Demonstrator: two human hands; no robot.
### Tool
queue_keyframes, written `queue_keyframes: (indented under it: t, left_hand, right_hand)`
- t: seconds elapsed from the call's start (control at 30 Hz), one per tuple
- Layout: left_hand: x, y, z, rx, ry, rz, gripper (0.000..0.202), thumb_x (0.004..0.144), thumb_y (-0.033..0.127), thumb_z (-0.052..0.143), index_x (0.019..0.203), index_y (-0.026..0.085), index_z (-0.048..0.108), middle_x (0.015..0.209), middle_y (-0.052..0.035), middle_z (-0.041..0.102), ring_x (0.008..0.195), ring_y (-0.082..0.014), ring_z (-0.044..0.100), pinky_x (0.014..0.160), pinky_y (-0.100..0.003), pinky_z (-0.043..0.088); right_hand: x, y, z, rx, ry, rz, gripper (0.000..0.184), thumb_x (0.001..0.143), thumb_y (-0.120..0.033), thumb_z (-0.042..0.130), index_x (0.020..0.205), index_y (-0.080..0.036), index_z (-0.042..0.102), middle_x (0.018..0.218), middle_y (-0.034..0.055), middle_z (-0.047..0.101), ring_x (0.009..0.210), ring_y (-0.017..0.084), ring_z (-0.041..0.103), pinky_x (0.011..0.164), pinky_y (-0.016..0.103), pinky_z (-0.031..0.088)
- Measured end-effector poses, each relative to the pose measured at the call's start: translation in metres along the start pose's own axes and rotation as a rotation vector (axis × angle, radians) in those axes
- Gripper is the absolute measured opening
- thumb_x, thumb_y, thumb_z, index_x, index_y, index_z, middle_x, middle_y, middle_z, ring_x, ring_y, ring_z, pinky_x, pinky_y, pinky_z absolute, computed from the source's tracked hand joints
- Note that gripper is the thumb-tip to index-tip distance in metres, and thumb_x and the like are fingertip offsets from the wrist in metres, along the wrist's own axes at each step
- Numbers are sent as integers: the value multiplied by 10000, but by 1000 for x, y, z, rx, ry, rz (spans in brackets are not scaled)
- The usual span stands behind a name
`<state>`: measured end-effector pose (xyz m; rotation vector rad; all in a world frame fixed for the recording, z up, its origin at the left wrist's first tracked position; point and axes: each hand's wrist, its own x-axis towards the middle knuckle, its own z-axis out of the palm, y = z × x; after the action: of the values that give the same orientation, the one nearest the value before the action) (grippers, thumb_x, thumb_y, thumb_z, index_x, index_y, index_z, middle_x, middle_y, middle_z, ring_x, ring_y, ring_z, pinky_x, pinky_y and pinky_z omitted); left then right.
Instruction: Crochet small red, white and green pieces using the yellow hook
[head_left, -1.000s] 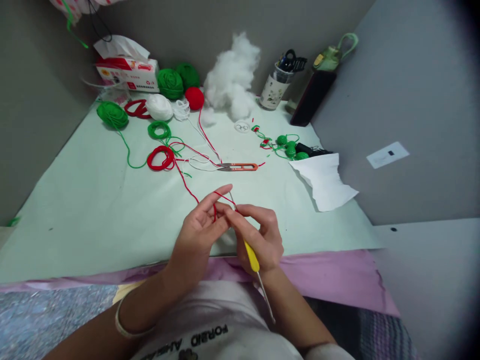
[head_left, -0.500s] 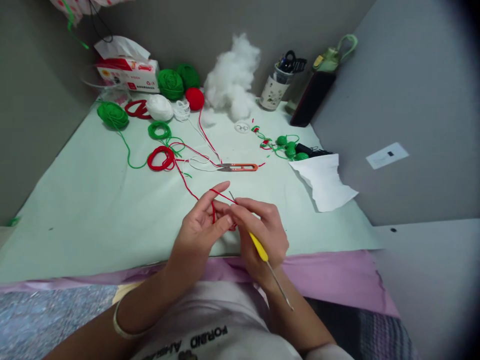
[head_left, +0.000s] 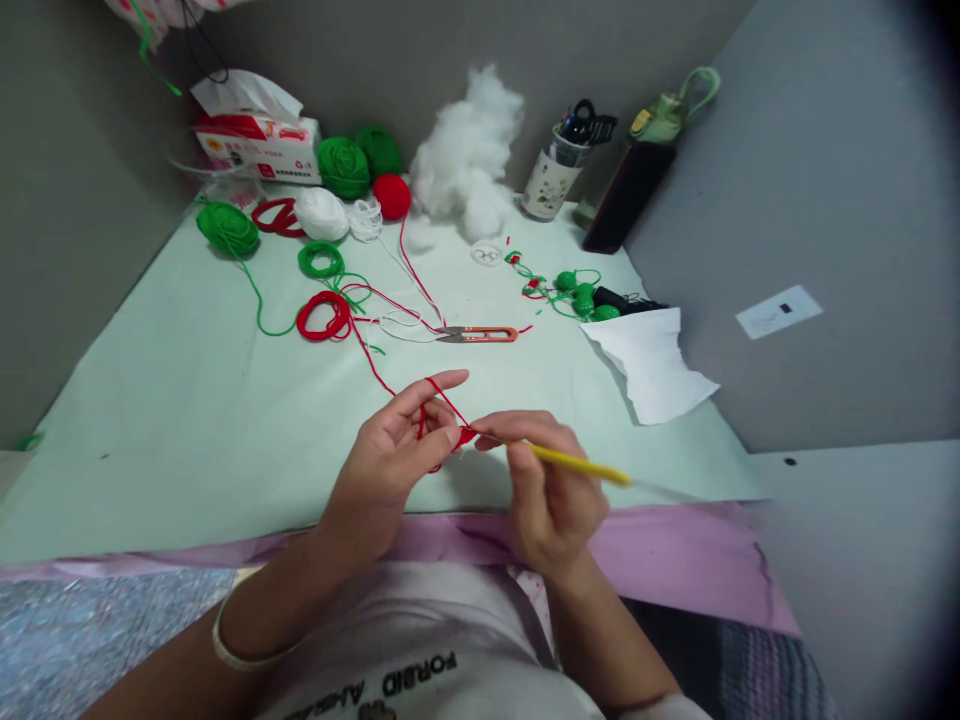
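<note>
My left hand (head_left: 394, 440) pinches a small red crochet piece (head_left: 466, 436) between thumb and fingers. Red yarn (head_left: 448, 400) loops over its raised index finger and runs down to the piece. In my right hand (head_left: 559, 490) is a crochet hook (head_left: 577, 460) with a yellow handle, held like a pen. The hook's tip meets the red piece; its exact place in the stitches is too small to make out. From the left hand the yarn trails back to a red yarn coil (head_left: 322, 316) on the table.
Orange thread snips (head_left: 480, 335) lie beyond my hands. Behind them are green yarn balls (head_left: 343, 168), a white yarn ball (head_left: 320, 214), a red ball (head_left: 391, 197) and fluffy stuffing (head_left: 465, 150). Small green crochet pieces (head_left: 583, 297) and white paper (head_left: 649, 365) sit at the right.
My right hand has moved right and turned, swinging the hook from pointing down toward me to lying nearly sideways. The red piece now shows more. My left hand has barely shifted.
</note>
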<state>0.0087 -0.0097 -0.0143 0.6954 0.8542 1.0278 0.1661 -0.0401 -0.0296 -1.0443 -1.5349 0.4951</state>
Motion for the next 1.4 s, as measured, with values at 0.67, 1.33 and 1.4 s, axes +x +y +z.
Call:
queue_keyframes:
  t: [0.67, 1.33, 1.4]
  left_hand:
    - [3, 1, 4, -110, -29, -61, 330, 808, 257, 902, 1128, 212, 834, 778, 4, 712, 730, -108, 610, 682, -198, 469]
    - [-19, 8, -9, -66, 120, 158, 524, 805, 260, 927, 1297, 279, 750, 872, 25, 714, 807, -104, 648, 775, -185, 525]
    - [-20, 12, -11, -170, 41, 14, 515, 781, 267, 941, 1268, 238, 773, 859, 10, 714, 767, -99, 642, 760, -186, 538]
  right_hand:
    - [10, -2, 10, 32, 43, -17, 276, 1020, -125, 629, 1170, -294, 786, 1023, 45, 780, 929, 181, 740, 769, 315, 637]
    - [11, -19, 28, -158, 5, -202, 289, 986, -147, 678, 1174, -323, 810, 1047, 60, 786, 958, 210, 759, 791, 333, 650]
    - [8, -18, 28, -226, 0, -267, 340, 982, -131, 672, 1235, -328, 787, 1104, 65, 783, 987, 214, 756, 800, 338, 652]
